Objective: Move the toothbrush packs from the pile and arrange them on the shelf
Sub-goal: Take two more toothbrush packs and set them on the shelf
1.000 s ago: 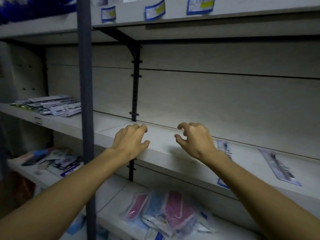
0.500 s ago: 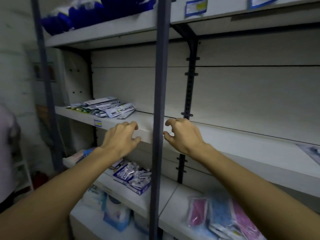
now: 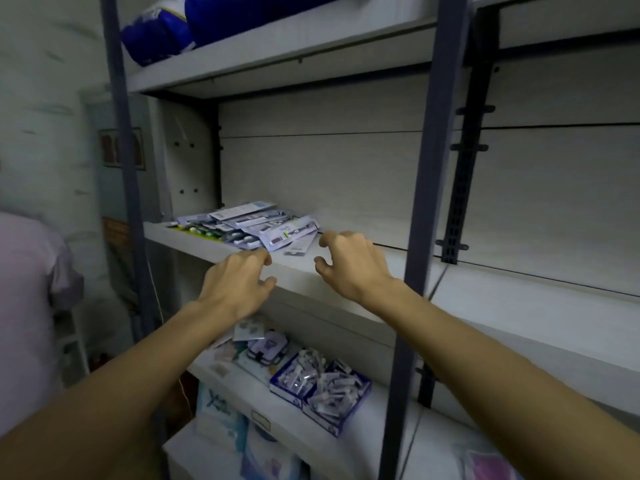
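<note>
A loose pile of toothbrush packs (image 3: 249, 226) lies at the left end of the pale middle shelf (image 3: 485, 306). My left hand (image 3: 239, 284) hovers over the shelf's front edge just below the pile, fingers loosely curled, holding nothing. My right hand (image 3: 349, 265) reaches over the shelf just right of the pile, fingers spread and curled like a claw, empty too. Its fingertips are close to the nearest pack, and I cannot tell whether they touch it.
Two grey uprights (image 3: 422, 209) (image 3: 124, 168) stand in front of the shelving. Blue bags (image 3: 166, 26) sit on the top shelf. Below are blue boxes of small tubes (image 3: 318, 382) and card packs (image 3: 266, 348). A person in a pink shirt (image 3: 27, 306) stands at the left.
The view has swung left, so the pile now sits right in front of both hands. Both hands moved left along the shelf with it, keeping their empty, curled pose.
</note>
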`<state>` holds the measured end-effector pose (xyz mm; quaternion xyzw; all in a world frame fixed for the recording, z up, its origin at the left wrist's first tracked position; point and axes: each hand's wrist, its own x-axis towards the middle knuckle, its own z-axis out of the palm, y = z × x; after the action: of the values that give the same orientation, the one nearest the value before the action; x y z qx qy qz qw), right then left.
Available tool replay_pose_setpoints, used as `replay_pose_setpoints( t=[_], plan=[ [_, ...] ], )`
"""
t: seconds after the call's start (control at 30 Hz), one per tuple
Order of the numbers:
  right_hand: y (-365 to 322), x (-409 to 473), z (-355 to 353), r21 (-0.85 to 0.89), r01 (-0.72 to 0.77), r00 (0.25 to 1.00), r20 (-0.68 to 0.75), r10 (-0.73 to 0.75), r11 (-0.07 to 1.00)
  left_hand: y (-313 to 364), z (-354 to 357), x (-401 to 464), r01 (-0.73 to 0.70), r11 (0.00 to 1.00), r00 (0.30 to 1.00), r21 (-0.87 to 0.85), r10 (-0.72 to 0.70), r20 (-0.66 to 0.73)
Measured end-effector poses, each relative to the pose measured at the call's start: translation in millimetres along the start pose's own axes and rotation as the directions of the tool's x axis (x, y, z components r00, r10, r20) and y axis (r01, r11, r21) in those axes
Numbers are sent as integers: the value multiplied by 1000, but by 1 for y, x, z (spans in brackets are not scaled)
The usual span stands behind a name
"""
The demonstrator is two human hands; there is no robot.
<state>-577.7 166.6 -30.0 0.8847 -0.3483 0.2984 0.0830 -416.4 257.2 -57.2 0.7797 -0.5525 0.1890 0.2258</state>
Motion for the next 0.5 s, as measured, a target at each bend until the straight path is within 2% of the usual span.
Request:
replay_pose_setpoints(
  t=[0.27, 0.5],
  plan=[
    [-14, 101, 46, 63, -111, 993, -34, 113, 992, -63, 14, 98, -47, 998, 999, 41, 48, -20],
    [-30, 156, 98, 19, -172, 985, 21, 172, 985, -114, 44, 145, -90, 996, 996, 15, 90, -16]
  ],
)
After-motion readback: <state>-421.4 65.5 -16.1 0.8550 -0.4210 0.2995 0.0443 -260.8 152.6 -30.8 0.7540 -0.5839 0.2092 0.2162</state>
